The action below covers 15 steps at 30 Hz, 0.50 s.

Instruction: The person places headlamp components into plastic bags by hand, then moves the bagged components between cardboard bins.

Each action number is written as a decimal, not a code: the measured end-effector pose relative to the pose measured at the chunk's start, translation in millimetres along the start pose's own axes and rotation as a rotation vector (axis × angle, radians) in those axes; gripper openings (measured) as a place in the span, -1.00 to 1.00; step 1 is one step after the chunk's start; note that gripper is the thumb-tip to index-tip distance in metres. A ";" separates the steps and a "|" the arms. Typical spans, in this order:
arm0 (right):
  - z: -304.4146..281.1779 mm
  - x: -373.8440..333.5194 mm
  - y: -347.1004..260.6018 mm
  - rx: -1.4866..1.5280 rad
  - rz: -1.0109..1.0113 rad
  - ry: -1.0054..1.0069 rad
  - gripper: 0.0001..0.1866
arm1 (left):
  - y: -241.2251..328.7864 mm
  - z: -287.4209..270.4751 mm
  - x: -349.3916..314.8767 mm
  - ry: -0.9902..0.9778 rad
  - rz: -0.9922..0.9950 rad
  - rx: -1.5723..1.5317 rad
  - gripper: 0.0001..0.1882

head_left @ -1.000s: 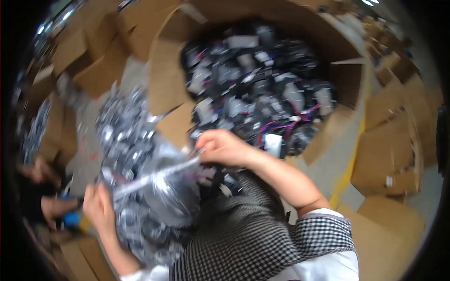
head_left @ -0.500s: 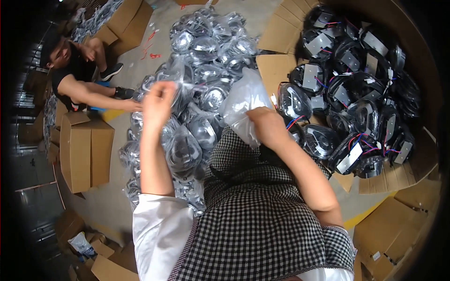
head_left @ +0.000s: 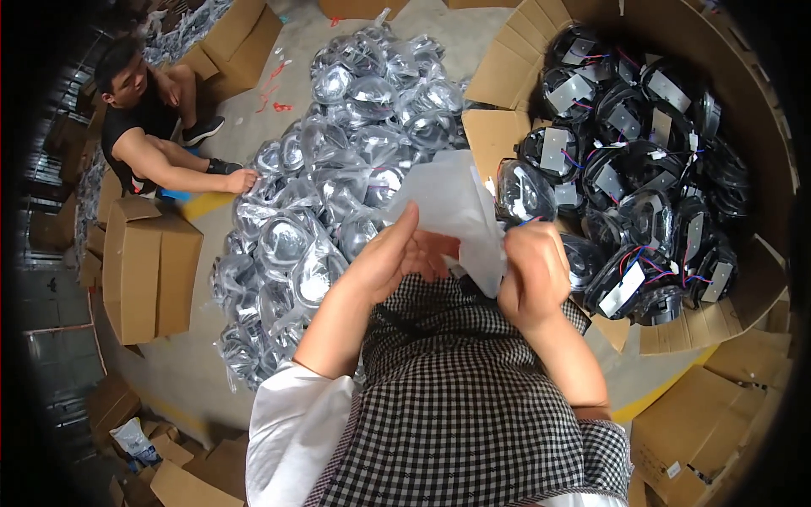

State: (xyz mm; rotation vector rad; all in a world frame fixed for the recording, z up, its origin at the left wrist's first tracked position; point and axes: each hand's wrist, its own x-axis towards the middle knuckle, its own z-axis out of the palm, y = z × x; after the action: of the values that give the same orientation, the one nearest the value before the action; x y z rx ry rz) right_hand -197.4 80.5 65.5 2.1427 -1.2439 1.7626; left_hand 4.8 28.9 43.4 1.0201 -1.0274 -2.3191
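A translucent white plastic bag (head_left: 454,198), flat and limp, hangs in front of my apron. My right hand (head_left: 534,275) is closed on its right edge in a fist-like pinch. My left hand (head_left: 401,258) is at the bag's lower left, thumb up and fingers stretched toward it; some fingertips show reddish against the plastic, and I cannot tell whether they press on it. Beyond my hands lies a heap of lamp units wrapped in clear bags (head_left: 338,186). Right of the bag, an unwrapped lamp (head_left: 525,190) with a clear lens and black housing sits at the carton's near side.
A large open carton (head_left: 507,63) on the right holds many black lamps with metal plates and coloured wires. A co-worker (head_left: 139,135) sits at the far left, one hand at the heap. Cardboard boxes (head_left: 152,270) stand left; more cartons (head_left: 705,422) lie lower right.
My left hand has come down and right, from above the wrapped heap to the bag. My right hand has moved slightly right and down with the bag, which now spreads flatter.
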 end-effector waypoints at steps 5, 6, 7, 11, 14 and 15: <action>-19.1 3.6 -23.2 -0.201 -0.017 -0.236 -0.70 | -14.4 20.1 -17.3 0.011 0.474 -0.455 -0.57; -19.4 -2.7 -23.4 -0.208 -0.017 -0.229 -0.70 | -15.1 26.5 -16.2 0.003 0.473 -0.449 -0.57; -19.4 -13.2 -23.7 -0.185 0.060 -0.242 -0.70 | -14.0 38.7 -15.4 0.137 0.475 -0.409 -0.59; -28.2 -37.9 -26.9 -0.146 0.281 -0.281 -0.77 | -42.3 35.9 -8.9 0.117 0.318 -0.491 -0.66; -44.5 -37.5 -31.1 -0.044 0.446 -0.439 -0.86 | -64.4 21.3 -7.4 0.094 0.417 -0.453 -0.79; -49.1 -29.5 -35.9 0.074 0.562 -0.440 -0.88 | -65.2 18.5 -9.2 0.073 0.367 -0.435 -0.82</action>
State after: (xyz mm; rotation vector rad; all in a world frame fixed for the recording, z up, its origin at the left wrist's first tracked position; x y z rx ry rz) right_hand -212.5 146.2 70.6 2.4853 -2.0890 1.5470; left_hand -7.5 85.2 6.6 0.6731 -0.5812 -2.0545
